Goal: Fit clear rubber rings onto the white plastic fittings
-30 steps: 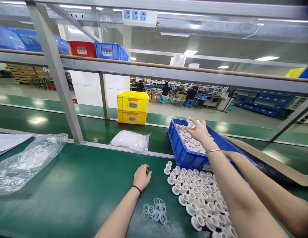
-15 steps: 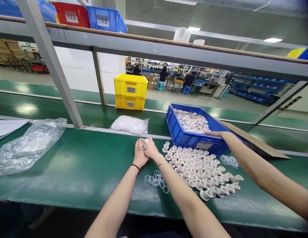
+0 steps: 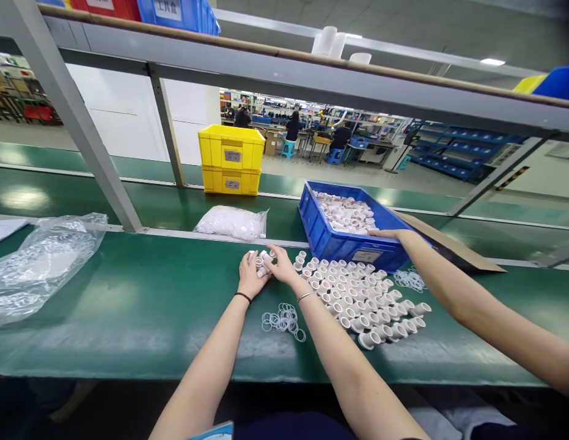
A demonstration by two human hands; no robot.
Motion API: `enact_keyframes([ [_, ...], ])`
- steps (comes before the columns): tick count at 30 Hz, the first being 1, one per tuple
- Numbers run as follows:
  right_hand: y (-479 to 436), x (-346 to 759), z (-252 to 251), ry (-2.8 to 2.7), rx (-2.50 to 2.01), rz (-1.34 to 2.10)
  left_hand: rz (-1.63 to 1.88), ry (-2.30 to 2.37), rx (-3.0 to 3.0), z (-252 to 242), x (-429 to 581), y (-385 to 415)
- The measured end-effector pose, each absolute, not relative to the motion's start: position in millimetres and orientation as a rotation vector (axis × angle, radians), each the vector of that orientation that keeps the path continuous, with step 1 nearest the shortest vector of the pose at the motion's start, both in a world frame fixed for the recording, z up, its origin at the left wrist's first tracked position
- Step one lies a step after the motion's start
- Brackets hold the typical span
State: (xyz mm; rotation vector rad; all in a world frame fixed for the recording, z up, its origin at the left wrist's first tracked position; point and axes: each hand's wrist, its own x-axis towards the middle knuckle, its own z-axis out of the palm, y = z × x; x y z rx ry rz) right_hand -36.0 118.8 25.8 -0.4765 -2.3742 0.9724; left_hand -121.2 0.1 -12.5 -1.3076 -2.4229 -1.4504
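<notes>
Several white plastic flanged sleeves (image 3: pixel 260 261) are gathered between my two hands, just above the green table. My left hand (image 3: pixel 251 280) curls around them from the left. From the right, my right hand (image 3: pixel 282 267) has its thumb and fingers closed on the same small bunch. To the right, many more white flanged sleeves (image 3: pixel 352 287) stand upright in close rows. A loose pile of thin clear rings (image 3: pixel 283 319) lies on the table between my forearms.
A co-worker's hand (image 3: pixel 387 234) reaches into a blue bin (image 3: pixel 332 243) of white sleeves. More rings (image 3: pixel 410 279) lie below that arm. Behind my hands are a filled plastic bag (image 3: pixel 231 222) and stacked yellow bins (image 3: pixel 231 159). A clear bag (image 3: pixel 50 263) lies left; a shelf (image 3: pixel 275 61) crosses overhead.
My hands have drawn slightly apart, so several sleeves now show between them where one showed before. The whole view has shifted a little. The co-worker's hand stays at the blue bin.
</notes>
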Motion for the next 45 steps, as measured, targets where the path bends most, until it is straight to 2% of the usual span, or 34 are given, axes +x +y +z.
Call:
enact_keyframes([
  [7, 118.0, -22.9, 29.7, -2.061, -0.578, 0.978, -1.458, -2.355, -1.209, -6.8, -115.3, -4.2],
  [10, 111.6, -13.3, 34.4, -1.975, -0.622, 0.984, -1.468, -2.132, -1.191, 5.6, -105.1, -9.9],
  [14, 94.3, 1.5, 43.6, -1.987, -0.548, 1.025, -1.393, -1.742, -1.493, 14.8, -86.6, -13.4],
  [17, 77.8, 11.1, 51.0, -2.072, -0.429, 1.078, -1.454, -1.668, -1.68, 10.7, -77.2, -10.1],
  [22, 66.9, 27.9, 53.0, -2.274, -0.305, 1.098, -1.813, -1.787, -1.628, 1.1, -75.0, -11.5],
  [28, 79.5, 57.5, 34.2, -2.467, -0.445, 0.951, -2.345, -1.889, -1.259, 1.7, -78.2, -35.5],
  [36, 77.1, 75.6, 15.0, -2.716, -0.355, 0.769, -2.64, -2.171, -1.245, 4.3, -63.3, -47.0],
  [39, 78.3, 77.3, 12.1, -2.69, -0.319, 0.787, -2.662, -2.225, -1.334, 6.4, -58.9, -42.3],
  [45, 78.8, 80.3, 6.0, -2.603, -0.263, 0.828, -2.421, -2.291, -1.636, -2.4, -58.6, -43.1],
])
